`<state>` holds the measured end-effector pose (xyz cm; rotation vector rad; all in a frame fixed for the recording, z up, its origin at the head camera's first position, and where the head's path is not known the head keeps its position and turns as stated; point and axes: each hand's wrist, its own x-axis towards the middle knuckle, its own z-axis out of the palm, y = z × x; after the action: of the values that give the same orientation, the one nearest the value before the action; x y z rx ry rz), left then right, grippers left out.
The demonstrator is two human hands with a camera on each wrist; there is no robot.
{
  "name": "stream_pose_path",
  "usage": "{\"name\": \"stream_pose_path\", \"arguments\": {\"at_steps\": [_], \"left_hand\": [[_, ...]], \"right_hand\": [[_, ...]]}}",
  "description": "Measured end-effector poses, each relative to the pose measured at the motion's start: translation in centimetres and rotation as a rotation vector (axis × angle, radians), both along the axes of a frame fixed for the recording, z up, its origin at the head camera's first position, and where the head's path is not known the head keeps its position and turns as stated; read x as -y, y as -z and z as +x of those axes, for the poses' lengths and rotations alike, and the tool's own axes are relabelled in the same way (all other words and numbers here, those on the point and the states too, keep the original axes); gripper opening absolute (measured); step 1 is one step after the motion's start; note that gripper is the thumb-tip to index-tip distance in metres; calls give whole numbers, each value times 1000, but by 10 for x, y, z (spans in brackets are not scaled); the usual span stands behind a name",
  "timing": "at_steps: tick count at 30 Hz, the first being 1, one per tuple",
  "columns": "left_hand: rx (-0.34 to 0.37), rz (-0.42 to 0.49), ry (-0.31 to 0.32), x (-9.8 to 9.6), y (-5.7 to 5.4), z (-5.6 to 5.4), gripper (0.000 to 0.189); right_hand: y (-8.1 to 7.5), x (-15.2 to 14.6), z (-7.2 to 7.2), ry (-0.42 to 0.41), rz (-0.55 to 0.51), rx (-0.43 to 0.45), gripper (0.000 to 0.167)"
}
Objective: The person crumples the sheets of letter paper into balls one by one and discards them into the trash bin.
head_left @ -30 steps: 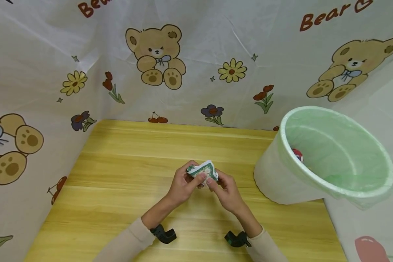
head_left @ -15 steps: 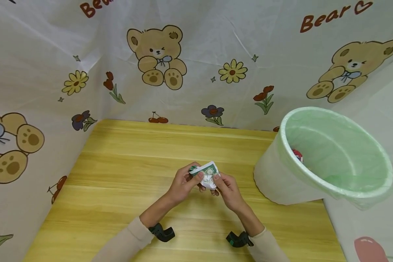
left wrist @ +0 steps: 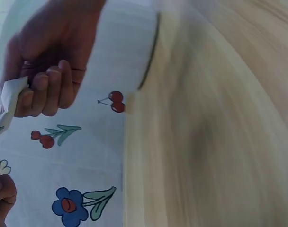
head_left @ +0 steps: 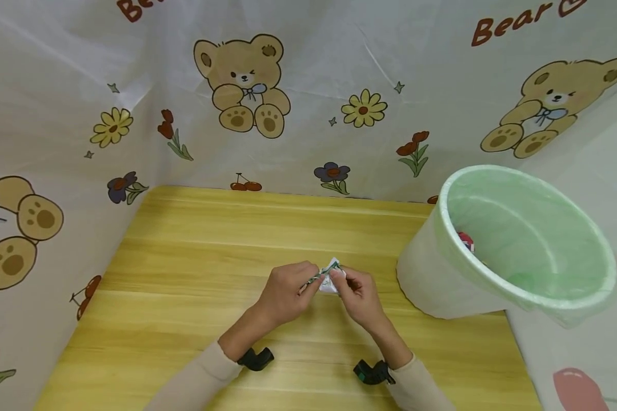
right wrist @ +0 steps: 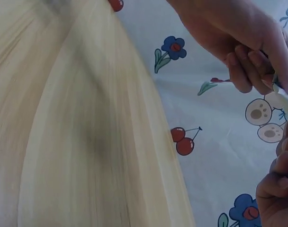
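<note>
Between my two hands, above the middle of the table, is a small crumpled white packet (head_left: 330, 283) with green print. My left hand (head_left: 287, 292), its back turned up, pinches the packet's left end between thumb and fingers. The right hand (head_left: 361, 299) pinches the other end, thumb on top. In the left wrist view, the white end of the packet (left wrist: 12, 97) sticks out from the curled fingers of the right hand (left wrist: 54, 61). At the edge of the right wrist view, the packet (right wrist: 287, 101) runs between both hands and is partly cut off.
A white bin (head_left: 427, 277) with a pale green liner stands on the right of the wooden table (head_left: 200, 274). Inside it lies a small red-and-white item (head_left: 465, 241). A bear-printed cloth (head_left: 308, 68) hangs behind and along the sides.
My left hand has rolled over so its back faces up. The packet, earlier spread with its printed face showing, is now folded and twisted at the left end. The right hand stays nearly in place.
</note>
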<state>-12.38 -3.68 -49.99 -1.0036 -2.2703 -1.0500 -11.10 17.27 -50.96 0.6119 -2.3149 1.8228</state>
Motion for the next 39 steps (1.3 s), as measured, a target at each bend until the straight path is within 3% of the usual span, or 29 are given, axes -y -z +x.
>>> {"name": "stream_pose_path", "arguments": {"at_steps": [3,5,9,12,14,17,20,24,27,30,34,39], "left_hand": [[-41,-71,5,0,3,1,22],[28,-57,81,3,2,0,22],[397,150,373,9,0,-2,32],[673,344,581,9,0,-4,36],[776,409,674,8,2,-5,37],[850,427,751,7,5,-6,48],[840,347,718,7,5,-4,46],[732,244,556,7,3,-1,22],[650,232,437,8,4,1,11],[616,249,381,9,5,2,14],[638,252,361,11,6,1,18],[755,270,428,16,3,-1,28]], "right_hand": [[1,-5,0,11,46,21,26],[0,-10,0,0,46,51,25],[-1,-18,-1,-88,-10,70,27],[-5,-20,-1,-166,-35,21,31],[-8,-18,-1,-210,-38,-10,33],[-11,-14,1,-256,-46,-47,34],[-12,-12,2,-243,-20,-79,35],[-14,-9,1,-193,74,-133,32],[-16,-5,-2,-190,138,-142,28],[-19,-3,-5,-224,136,-86,28],[-18,-2,-5,-291,72,33,31],[-17,-5,-4,-398,-94,164,41]]}}
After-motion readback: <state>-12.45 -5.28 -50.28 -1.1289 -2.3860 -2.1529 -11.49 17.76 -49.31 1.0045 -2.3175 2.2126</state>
